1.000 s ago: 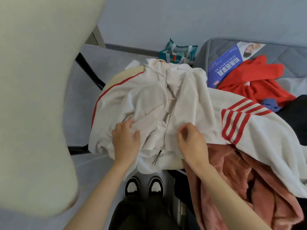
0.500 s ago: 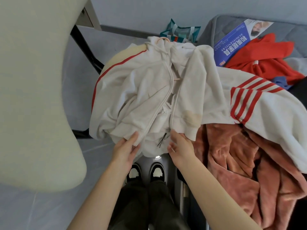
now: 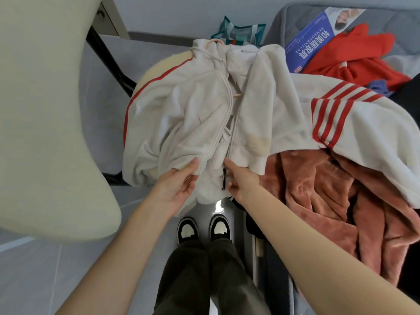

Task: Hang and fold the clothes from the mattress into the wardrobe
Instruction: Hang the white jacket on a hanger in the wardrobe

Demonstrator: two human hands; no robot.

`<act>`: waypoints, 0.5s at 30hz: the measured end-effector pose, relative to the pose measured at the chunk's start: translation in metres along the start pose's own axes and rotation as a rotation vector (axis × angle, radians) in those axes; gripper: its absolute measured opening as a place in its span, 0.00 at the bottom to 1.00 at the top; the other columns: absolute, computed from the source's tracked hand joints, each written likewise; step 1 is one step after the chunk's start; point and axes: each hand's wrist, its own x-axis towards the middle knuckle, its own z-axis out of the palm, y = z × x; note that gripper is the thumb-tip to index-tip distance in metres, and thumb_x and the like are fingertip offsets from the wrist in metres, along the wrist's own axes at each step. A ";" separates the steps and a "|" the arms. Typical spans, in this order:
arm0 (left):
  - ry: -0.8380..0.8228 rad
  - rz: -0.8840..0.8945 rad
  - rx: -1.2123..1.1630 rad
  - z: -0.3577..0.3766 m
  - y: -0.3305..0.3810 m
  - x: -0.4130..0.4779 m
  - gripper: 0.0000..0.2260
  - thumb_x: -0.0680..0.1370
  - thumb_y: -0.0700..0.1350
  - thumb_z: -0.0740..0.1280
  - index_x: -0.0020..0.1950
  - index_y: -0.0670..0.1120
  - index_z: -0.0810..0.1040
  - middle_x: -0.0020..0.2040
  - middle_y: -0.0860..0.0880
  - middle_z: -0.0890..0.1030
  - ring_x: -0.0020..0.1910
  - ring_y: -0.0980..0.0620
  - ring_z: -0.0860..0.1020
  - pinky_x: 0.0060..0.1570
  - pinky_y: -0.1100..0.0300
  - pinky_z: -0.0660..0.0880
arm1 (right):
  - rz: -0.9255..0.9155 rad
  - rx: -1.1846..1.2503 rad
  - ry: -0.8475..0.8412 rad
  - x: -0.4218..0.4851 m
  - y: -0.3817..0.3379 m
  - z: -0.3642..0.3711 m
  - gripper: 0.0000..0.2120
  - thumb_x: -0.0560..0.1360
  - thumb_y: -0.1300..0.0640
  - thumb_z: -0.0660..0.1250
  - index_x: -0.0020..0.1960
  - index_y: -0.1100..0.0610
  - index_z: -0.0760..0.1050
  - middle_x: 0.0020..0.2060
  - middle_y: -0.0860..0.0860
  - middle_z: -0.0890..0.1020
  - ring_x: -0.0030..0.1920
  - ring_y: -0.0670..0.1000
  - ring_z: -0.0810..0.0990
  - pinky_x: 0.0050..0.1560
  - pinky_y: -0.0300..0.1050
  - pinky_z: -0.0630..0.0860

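Note:
A white zip hoodie (image 3: 261, 105) with red stripes lies front-up over a cream seat and the mattress edge. A pink hanger hook (image 3: 217, 42) sticks out at its collar. The zip stands open, and its dark pull (image 3: 224, 181) hangs at the bottom hem. My left hand (image 3: 178, 186) pinches the left front edge at the hem, thumb on top. My right hand (image 3: 242, 181) grips the right front edge beside the zip pull. Its striped sleeve (image 3: 329, 117) trails off to the right.
A cream chair back (image 3: 45, 110) fills the left. A pink fleece garment (image 3: 329, 201) lies under the hoodie at right. A red garment (image 3: 354, 57), a blue booklet (image 3: 309, 39) and a black garment (image 3: 411, 92) sit on the grey mattress (image 3: 386, 21). A teal bag (image 3: 241, 32) stands behind.
Both hands slid down from the hoodie's chest to its bottom hem at the zip ends. The view has tilted down, showing more of my legs and shoes.

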 end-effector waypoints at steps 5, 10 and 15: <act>0.024 0.027 -0.030 0.002 -0.001 0.001 0.07 0.72 0.44 0.73 0.43 0.46 0.76 0.35 0.53 0.79 0.36 0.59 0.77 0.36 0.69 0.74 | 0.007 0.045 -0.078 0.000 0.003 -0.003 0.09 0.72 0.59 0.74 0.38 0.57 0.74 0.29 0.50 0.75 0.23 0.44 0.68 0.19 0.32 0.64; -0.049 0.050 -0.068 0.005 -0.010 -0.003 0.03 0.73 0.39 0.71 0.41 0.43 0.78 0.34 0.51 0.82 0.33 0.60 0.80 0.36 0.70 0.78 | 0.038 0.126 -0.361 -0.013 0.005 -0.032 0.04 0.76 0.56 0.69 0.43 0.55 0.76 0.32 0.47 0.76 0.30 0.42 0.70 0.29 0.31 0.72; -0.185 0.058 -0.070 0.020 -0.023 -0.012 0.05 0.74 0.35 0.68 0.39 0.42 0.80 0.35 0.50 0.84 0.36 0.59 0.82 0.40 0.69 0.79 | 0.047 0.111 -0.600 -0.033 0.008 -0.057 0.04 0.73 0.53 0.68 0.44 0.54 0.76 0.32 0.44 0.79 0.30 0.41 0.74 0.39 0.35 0.71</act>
